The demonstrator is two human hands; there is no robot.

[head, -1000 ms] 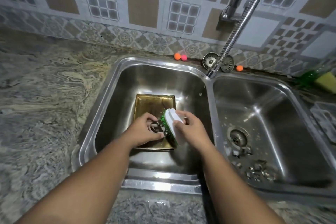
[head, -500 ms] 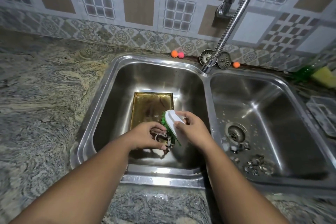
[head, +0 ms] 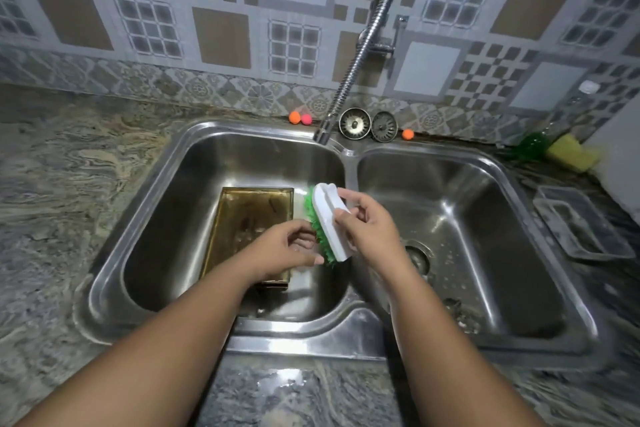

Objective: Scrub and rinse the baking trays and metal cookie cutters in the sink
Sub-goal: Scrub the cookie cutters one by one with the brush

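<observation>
Cutters (head: 459, 315), blurred, noted beside right forearm. Left hand (head: 287, 248) curled at bristles; contents cannot be told. Brush (head: 330, 218) gripped by right hand (head: 369, 224). Tray (head: 249, 218) lies beneath left hand, browned, unrinsed. Scrubbing judged midway; rinsing outstanding.

Right hand (head: 370, 229) grips brush (head: 329, 215) beside left hand (head: 284, 253).
</observation>
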